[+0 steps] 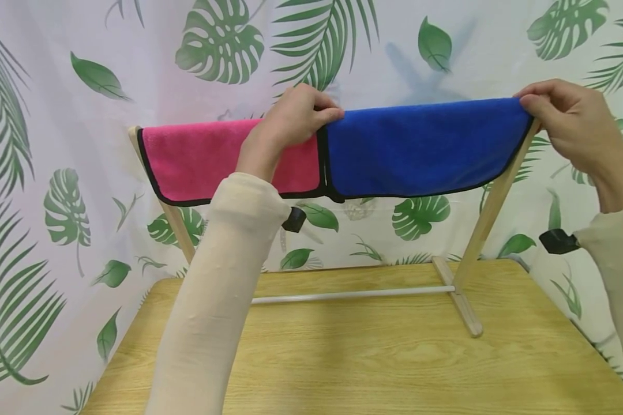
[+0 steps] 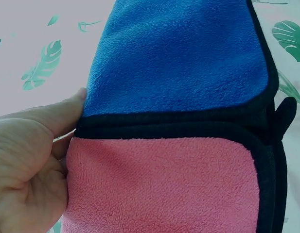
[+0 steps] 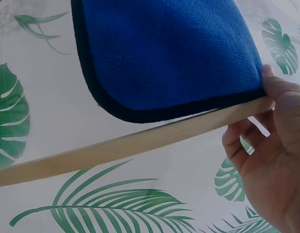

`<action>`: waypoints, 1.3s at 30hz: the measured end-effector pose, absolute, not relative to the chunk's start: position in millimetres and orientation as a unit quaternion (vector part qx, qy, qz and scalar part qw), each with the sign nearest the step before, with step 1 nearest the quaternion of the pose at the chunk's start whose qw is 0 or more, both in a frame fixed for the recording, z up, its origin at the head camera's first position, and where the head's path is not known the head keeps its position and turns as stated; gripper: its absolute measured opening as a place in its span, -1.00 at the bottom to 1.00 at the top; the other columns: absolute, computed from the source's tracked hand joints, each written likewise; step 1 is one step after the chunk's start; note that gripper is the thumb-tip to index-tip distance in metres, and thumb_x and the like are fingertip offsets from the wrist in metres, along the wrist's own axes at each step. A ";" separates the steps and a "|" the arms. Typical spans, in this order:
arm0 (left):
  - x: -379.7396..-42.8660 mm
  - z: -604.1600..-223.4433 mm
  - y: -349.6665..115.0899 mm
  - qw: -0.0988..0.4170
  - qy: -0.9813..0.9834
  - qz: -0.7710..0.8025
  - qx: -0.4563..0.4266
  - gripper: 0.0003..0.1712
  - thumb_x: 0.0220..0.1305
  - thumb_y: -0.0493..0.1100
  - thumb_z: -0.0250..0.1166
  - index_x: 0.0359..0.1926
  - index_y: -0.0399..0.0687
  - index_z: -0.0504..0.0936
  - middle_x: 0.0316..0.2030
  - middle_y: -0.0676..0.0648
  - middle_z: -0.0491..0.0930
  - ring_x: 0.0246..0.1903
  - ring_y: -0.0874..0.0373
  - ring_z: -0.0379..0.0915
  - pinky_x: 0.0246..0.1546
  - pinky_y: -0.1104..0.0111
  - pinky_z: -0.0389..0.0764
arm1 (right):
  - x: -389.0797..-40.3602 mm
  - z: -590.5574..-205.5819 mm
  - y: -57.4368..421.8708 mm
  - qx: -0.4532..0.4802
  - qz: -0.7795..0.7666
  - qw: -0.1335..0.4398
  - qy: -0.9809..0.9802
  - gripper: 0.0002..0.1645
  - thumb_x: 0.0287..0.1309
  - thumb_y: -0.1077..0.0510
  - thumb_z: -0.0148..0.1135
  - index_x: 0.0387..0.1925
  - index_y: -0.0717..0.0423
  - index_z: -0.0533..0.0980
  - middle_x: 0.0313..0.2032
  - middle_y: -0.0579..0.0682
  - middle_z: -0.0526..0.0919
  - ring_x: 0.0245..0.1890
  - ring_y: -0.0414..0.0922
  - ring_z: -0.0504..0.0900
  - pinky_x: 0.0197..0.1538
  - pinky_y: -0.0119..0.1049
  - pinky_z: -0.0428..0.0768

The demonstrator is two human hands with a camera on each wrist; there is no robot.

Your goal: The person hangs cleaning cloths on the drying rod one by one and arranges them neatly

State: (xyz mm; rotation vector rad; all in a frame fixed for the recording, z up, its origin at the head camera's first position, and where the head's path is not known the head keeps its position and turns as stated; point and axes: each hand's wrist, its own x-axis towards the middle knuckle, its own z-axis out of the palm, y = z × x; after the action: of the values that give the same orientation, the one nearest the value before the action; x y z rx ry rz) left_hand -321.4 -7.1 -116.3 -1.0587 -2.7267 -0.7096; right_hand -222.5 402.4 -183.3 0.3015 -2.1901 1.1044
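A blue towel (image 1: 420, 150) with black edging hangs folded over the top of a wooden rack (image 1: 490, 210). Beside it on the left hangs a pink towel (image 1: 202, 155), also edged in black; their borders meet mid-rack. My left hand (image 1: 293, 118) pinches the blue towel's upper left corner, its thumb (image 2: 74, 104) against the fold in the left wrist view. At the opposite upper corner, my right hand (image 1: 576, 121) pinches the blue towel next to the rack's right upright. The top bar is hidden under the cloth.
The rack stands on a wood-grain table (image 1: 394, 357), with a white rod (image 1: 353, 295) low between its legs and a wooden foot (image 1: 464, 311) at right. Behind hangs a leaf-print curtain (image 1: 57, 132). A small black device (image 1: 558, 241) sits at the right wrist.
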 end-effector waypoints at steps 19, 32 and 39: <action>-319.2 -118.8 3.9 0.057 -0.921 -0.189 -0.335 -0.55 0.48 -0.14 0.30 0.33 -0.02 0.62 0.16 -0.03 0.64 0.13 0.15 0.48 0.04 0.42 0.54 | -226.1 -183.7 414.2 0.148 0.462 0.263 -0.834 -0.66 0.44 0.41 0.11 0.11 0.04 0.56 -0.20 -0.18 0.61 -0.26 -0.33 0.60 -0.14 -0.69 0.51; -319.2 -117.9 4.6 0.063 -0.928 -0.163 -0.329 -0.54 0.49 -0.15 0.26 0.36 -0.05 0.58 0.18 -0.04 0.62 0.14 0.13 0.49 0.12 0.37 0.52 | -228.4 -180.7 410.2 0.133 0.460 0.248 -0.842 -0.64 0.45 0.36 0.13 0.13 -0.10 0.49 -0.26 -0.23 0.62 -0.27 -0.36 0.61 -0.15 -0.69 0.50; -319.6 -118.6 5.6 0.064 -0.926 -0.164 -0.335 -0.53 0.48 -0.13 0.29 0.35 -0.03 0.59 0.19 -0.03 0.62 0.18 0.13 0.46 0.13 0.38 0.52 | -227.1 -185.3 410.7 0.111 0.498 0.243 -0.825 -0.64 0.44 0.35 0.16 0.15 -0.03 0.53 -0.15 -0.15 0.55 -0.20 -0.28 0.54 -0.11 -0.68 0.49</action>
State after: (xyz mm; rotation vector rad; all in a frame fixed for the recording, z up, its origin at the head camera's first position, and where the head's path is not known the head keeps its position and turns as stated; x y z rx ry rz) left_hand -319.6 5.6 -118.6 -1.0107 -2.7958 -0.4966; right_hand -227.1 410.7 -185.3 0.3034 -2.2542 1.3592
